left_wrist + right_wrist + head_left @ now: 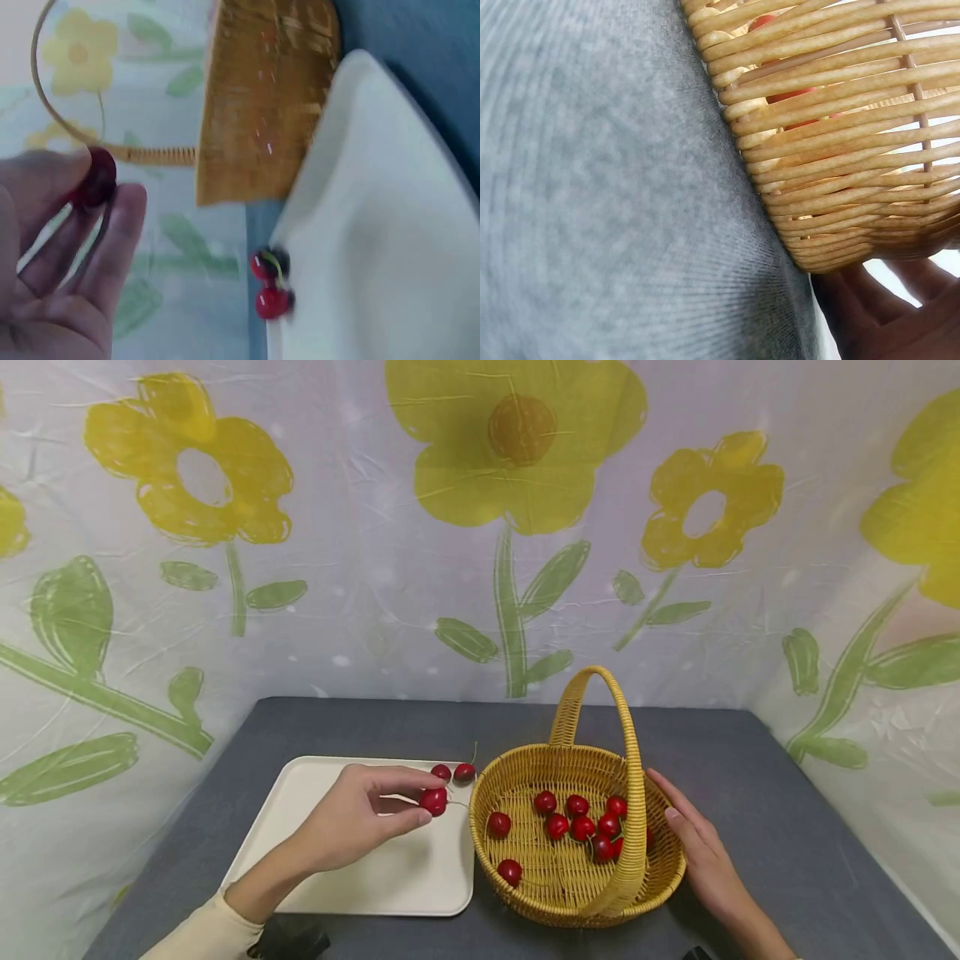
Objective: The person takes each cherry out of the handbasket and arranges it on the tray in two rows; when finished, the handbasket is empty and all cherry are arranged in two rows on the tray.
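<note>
Between thumb and fingers my left hand (pixel 352 817) pinches a dark red cherry (pixel 433 802), held above the right part of a white tray (pixel 330 893). The same cherry (pixel 97 177) shows at the fingertips in the left wrist view. Two more cherries, one of them this cherry (pixel 464 773), lie at the tray's far right corner. A yellow wicker basket (pixel 517 906) with a tall handle stands right of the tray, with several cherries (pixel 582 828) inside. My right hand (pixel 701 852) rests against the basket's right side, fingers extended; in the right wrist view the weave hides part of it.
Tray and basket stand side by side on a dark grey cloth-covered table (pixel 780 843). Behind the table hangs a pale curtain (pixel 360 610) printed with yellow flowers. The basket handle (pixel 636 793) arches high over the basket.
</note>
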{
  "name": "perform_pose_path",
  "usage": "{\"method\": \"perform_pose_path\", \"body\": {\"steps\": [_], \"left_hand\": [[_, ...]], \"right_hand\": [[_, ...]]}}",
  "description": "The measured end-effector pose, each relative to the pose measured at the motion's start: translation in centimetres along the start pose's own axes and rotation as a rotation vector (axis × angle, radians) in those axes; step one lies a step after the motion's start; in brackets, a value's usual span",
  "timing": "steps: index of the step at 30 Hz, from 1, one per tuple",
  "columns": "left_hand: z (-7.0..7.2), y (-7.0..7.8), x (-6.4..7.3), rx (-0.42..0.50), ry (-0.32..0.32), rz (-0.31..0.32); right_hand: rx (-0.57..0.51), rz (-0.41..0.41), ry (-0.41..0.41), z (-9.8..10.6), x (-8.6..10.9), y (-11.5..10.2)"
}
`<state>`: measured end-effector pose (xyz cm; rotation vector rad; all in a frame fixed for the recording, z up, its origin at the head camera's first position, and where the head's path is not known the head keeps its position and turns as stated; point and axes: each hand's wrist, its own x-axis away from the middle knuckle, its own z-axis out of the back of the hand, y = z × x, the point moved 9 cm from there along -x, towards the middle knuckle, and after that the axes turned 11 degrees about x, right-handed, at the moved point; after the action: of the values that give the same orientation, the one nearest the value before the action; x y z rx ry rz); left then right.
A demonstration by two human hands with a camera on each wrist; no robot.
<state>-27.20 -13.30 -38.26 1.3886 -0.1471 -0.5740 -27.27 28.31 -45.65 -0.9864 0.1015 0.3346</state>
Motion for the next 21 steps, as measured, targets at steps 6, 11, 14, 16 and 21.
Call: {"method": "perform_pose_path", "body": {"steps": [6,11,14,16,21], "left_hand": [[2.5,-2.3,-0.1,-0.051,0.091,0.081],[3.6,-4.1,-0.6,-0.070,0.108,0.127],[4.0,-5.2,-1.1,-0.107,0.100,0.146],[4.3,-5.9,-1.6,-0.162,0.094,0.149],[4.4,-7.2,-2.9,-0.315,0.048,0.103]], "right_hand": [[-0.015,0.001,0.000,0.0,0.0,0.0],[-0.010,-0.013,0.000,0.0,0.0,0.1],[-0.002,-0.014,0.004,0.0,0.0,0.1],[-0.001,-0.013,0.007,0.0,0.0,0.1],[-0.006,-0.015,0.004,0.0,0.0,0.2]]}}
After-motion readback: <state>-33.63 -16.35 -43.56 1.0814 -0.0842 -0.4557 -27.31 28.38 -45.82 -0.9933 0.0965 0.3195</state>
